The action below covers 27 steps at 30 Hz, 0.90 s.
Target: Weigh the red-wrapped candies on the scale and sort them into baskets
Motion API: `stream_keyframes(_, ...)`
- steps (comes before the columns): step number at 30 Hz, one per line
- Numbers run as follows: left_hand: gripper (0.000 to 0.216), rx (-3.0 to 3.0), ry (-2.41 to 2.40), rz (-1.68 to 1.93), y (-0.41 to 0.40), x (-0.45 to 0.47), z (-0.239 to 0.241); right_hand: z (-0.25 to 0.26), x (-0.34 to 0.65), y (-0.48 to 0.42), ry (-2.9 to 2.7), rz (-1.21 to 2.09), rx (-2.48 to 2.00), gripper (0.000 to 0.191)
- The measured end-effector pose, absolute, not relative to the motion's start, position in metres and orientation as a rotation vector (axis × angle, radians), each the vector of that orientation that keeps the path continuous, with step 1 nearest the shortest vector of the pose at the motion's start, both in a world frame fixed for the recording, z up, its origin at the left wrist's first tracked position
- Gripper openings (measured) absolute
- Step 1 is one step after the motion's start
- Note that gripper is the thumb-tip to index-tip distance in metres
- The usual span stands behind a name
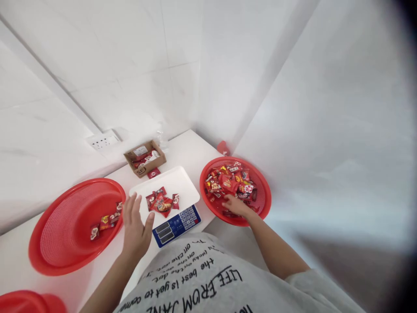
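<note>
From where I stood, the packets (228, 182) lay heaped in the right basket (268, 200), mostly red, with the right hand (236, 206) down among them at the near side. Its fingers were partly bent, tips against or just above the wrappers; I could not tell whether they had hold of one.

The left hand (136, 224) hung by the left end of the scale's white pan (177, 180), palm turned inward, fingers spread and thumb well apart, gripping nothing. Whether it touched the pan I could not make out. A few more packets (162, 204) lay on that pan, and a handful sat in the left basket (65, 221). A small carton (153, 166) stood behind the scale.

I judged each packet light, its film thin, crinkly and a bit slippery, so they might slide over one another. Whatever was inside could well have been brittle. The crimped ends looked the safest hold, pinched between thumb and fingertip, with no squeezing across the middle.
</note>
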<state>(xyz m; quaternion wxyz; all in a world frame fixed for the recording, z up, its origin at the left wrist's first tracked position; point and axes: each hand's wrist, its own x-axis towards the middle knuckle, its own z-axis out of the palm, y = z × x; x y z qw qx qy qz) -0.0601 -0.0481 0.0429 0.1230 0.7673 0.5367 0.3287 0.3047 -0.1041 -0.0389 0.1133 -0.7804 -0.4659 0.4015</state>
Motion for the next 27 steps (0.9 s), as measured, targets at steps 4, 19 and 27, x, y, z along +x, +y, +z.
stream_keyframes(4, 0.052, 2.195, 1.685, 0.739, -0.055, -0.064, -0.008, -0.048, 0.305, -0.113, -1.570, 1.322, -2.358, 0.026)
stream_keyframes(19, 0.047, 2.201, 1.716, 0.420, -0.071, -0.074, -0.044, -0.047, 0.287, -0.097, -1.431, 1.378, -2.095, 0.028)
stream_keyframes(27, 0.047, 2.175, 1.738, 0.361, -0.071, -0.084, -0.047, 0.007, 0.227, -0.042, -1.249, 1.298, -1.622, 0.044)
